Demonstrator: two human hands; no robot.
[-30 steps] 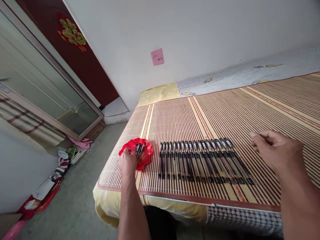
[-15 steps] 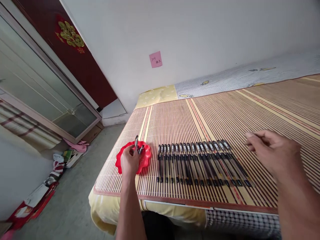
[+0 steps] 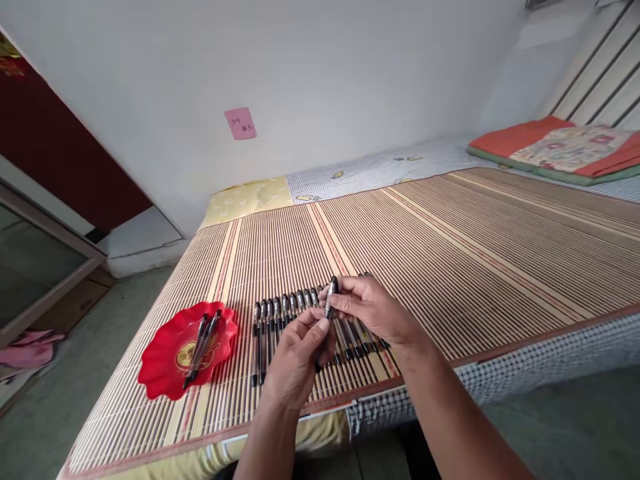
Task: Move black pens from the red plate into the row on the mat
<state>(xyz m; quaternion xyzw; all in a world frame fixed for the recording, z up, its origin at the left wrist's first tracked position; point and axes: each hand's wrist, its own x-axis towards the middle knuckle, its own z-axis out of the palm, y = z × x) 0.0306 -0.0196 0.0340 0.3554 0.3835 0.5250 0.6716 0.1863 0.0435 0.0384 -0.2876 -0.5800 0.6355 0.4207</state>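
Observation:
A black-capped clear pen [image 3: 331,297] is held upright between both hands over the mat. My left hand [image 3: 299,353] is closed around its lower part. The cap end is pinched by the thumb and fingers of my right hand [image 3: 373,305]. Beneath the hands lies a row of similar pens [image 3: 257,343], side by side, partly hidden by my hands and wrists. To the left, a red scalloped plate [image 3: 157,360] with a gold design holds a few more pens [image 3: 203,343].
A striped bamboo mat [image 3: 430,267] covers the bed, with patterned sheet [image 3: 345,179] showing along the wall. A folded orange and floral quilt [image 3: 560,147] lies at the far right. A pink note [image 3: 241,123] is stuck on the wall.
My left hand has lifted a pen from the red plate and brought it right, over the row. My right hand has moved in and gripped the cap end. The view has turned right.

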